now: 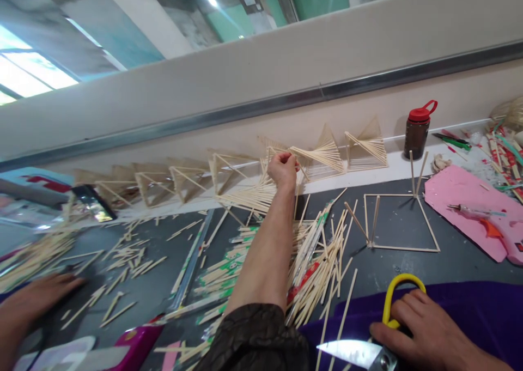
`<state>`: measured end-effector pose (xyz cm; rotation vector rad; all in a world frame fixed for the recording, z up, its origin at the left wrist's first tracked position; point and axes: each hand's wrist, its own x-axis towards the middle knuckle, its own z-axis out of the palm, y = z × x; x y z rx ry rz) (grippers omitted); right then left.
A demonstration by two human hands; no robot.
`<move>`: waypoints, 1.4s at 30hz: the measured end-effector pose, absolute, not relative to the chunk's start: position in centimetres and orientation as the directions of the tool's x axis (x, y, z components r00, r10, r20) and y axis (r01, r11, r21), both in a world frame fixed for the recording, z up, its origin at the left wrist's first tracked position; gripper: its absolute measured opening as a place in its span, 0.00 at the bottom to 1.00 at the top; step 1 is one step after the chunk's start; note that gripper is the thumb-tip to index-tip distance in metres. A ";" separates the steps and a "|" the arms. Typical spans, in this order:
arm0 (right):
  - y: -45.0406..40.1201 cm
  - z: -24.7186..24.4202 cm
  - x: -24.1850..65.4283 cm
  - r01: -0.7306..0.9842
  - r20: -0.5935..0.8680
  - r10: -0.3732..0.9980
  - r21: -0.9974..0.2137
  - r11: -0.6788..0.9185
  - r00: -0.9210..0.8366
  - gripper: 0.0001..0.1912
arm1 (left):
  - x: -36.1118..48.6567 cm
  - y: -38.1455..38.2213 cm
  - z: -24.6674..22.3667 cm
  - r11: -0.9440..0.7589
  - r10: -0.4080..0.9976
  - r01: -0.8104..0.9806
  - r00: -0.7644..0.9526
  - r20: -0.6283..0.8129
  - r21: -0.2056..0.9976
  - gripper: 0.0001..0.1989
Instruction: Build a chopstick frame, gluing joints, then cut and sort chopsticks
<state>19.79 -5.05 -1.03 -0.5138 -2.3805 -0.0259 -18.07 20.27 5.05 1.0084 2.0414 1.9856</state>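
My left hand [283, 168] reaches out over the table, fingers pinched together at a twisted model of thin wooden sticks [318, 156] by the wall. Exactly which stick lies between the fingertips is hard to see. At the lower right, my right hand [417, 324] is closed around the yellow handle of a pair of scissors [353, 353], whose blades point left over a purple cloth [461, 300]. Beyond that hand stands a square stick frame [402, 248] with several upright sticks. Loose wooden sticks [327, 273] and wrapped chopsticks [229, 267] lie around my left forearm.
Another person's hand [44, 297] rests at the left edge. More stick models [192, 183] line the wall, with a phone [95, 202] among them. A red-capped bottle [417, 131] stands at the back right, near a glue gun [486, 224] on a pink sheet [449, 191].
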 end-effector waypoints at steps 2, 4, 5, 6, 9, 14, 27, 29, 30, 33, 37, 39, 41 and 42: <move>-5.1 -1.1 19.8 0.382 0.634 0.359 -0.107 0.918 -0.685 0.10 | -18.0 20.4 5.1 -0.088 0.528 0.365 -0.772 0.354 0.927 0.06; -5.1 -1.2 19.8 0.385 0.632 0.362 -0.108 0.917 -0.685 0.09 | -18.0 20.4 5.1 -0.088 0.530 0.366 -0.771 0.354 0.927 0.06; -5.1 -1.2 19.8 0.385 0.632 0.368 -0.118 0.916 -0.682 0.08 | -17.9 20.4 5.2 -0.086 0.531 0.366 -0.770 0.353 0.927 0.06; -5.1 -1.1 19.7 0.383 0.634 0.372 -0.128 0.915 -0.678 0.07 | -17.9 20.4 5.2 -0.083 0.532 0.366 -0.770 0.352 0.927 0.06; -5.0 -1.0 19.7 0.376 0.652 0.367 -0.133 0.917 -0.664 0.08 | -17.9 20.3 5.2 -0.082 0.533 0.365 -0.770 0.350 0.927 0.06; -5.0 -0.9 19.6 0.377 0.660 0.373 -0.145 0.915 -0.653 0.06 | -18.2 20.5 5.0 -0.090 0.534 0.371 -0.766 0.359 0.924 0.07; -5.2 0.2 21.0 0.304 0.533 0.384 -0.235 0.923 -0.754 0.19 | -15.7 15.9 9.4 -0.226 0.497 0.340 -0.765 0.409 0.913 0.12; -5.3 0.6 21.6 0.287 0.499 0.414 -0.313 0.905 -0.761 0.26 | -14.4 13.5 11.1 -0.273 0.551 0.303 -0.729 0.406 0.913 0.13; -5.3 0.8 21.8 0.274 0.489 0.427 -0.353 0.894 -0.761 0.30 | -13.7 12.1 11.9 -0.282 0.589 0.281 -0.704 0.396 0.918 0.13; -5.4 1.4 22.5 0.237 0.489 0.455 -0.442 0.865 -0.745 0.39 | -11.4 7.0 14.0 -0.263 0.717 0.235 -0.601 0.352 0.936 0.09; -5.0 2.2 23.1 0.219 0.508 0.495 -0.507 0.833 -0.705 0.43 | -8.0 -0.1 15.6 -0.295 0.815 0.219 -0.450 0.364 0.930 0.06; -4.7 2.7 23.2 0.203 0.514 0.511 -0.540 0.817 -0.690 0.41 | -6.2 -3.1 15.7 -0.302 0.843 0.239 -0.385 0.375 0.923 0.06; -4.4 3.2 23.4 0.174 0.517 0.523 -0.577 0.798 -0.678 0.38 | -4.2 -5.4 15.3 -0.296 0.870 0.239 -0.332 0.364 0.925 0.06; -4.2 3.4 23.6 0.169 0.506 0.531 -0.597 0.784 -0.680 0.37 | -3.2 -6.3 14.8 -0.287 0.882 0.228 -0.317 0.350 0.930 0.06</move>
